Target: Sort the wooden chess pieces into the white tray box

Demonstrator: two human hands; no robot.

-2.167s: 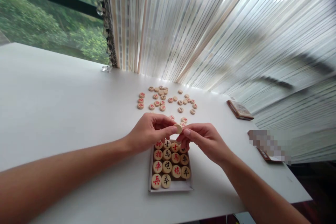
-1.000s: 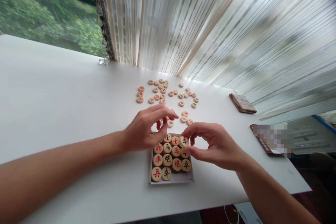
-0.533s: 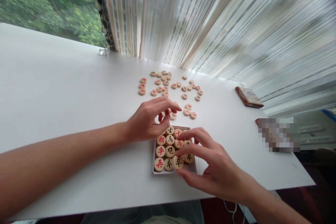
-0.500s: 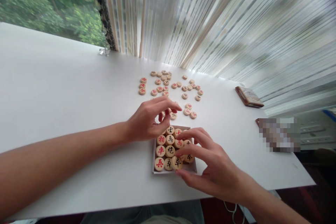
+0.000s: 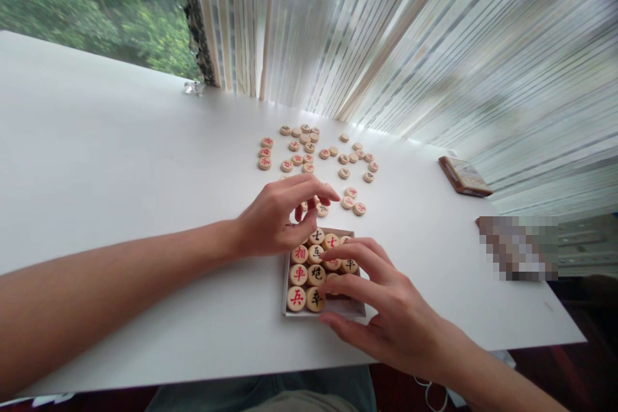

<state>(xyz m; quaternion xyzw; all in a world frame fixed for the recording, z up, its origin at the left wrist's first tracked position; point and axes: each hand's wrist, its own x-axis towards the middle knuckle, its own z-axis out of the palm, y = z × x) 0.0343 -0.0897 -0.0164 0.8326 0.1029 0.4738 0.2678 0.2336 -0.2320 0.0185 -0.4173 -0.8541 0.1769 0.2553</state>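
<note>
A shallow open box (image 5: 286, 299) lies near the table's front edge, filled with round wooden Chinese chess pieces marked in red or black. My right hand (image 5: 386, 299) reaches over its right side, fingers apart. The middle fingertip is at the right edge of a black-marked piece (image 5: 315, 299) in the front row; the thumb is just in front of it. Pieces under the right hand are partly hidden. My left hand (image 5: 284, 215) hovers at the box's far left corner, thumb and index finger apart, with nothing visible between them. Its curled fingers are partly hidden.
Several loose chess pieces (image 5: 309, 147) are scattered on the white table (image 5: 145, 174) beyond the box. A small brown-edged box (image 5: 464, 176) and a blurred-out object (image 5: 516, 248) lie at the right. String curtains (image 5: 309, 26) hang along the back; a small clear object (image 5: 193, 87) stands by the window.
The black-marked piece by my right fingers has shifted left, and another at the box's front right is no longer visible. My left hand keeps its pose. The whole view has shifted slightly.
</note>
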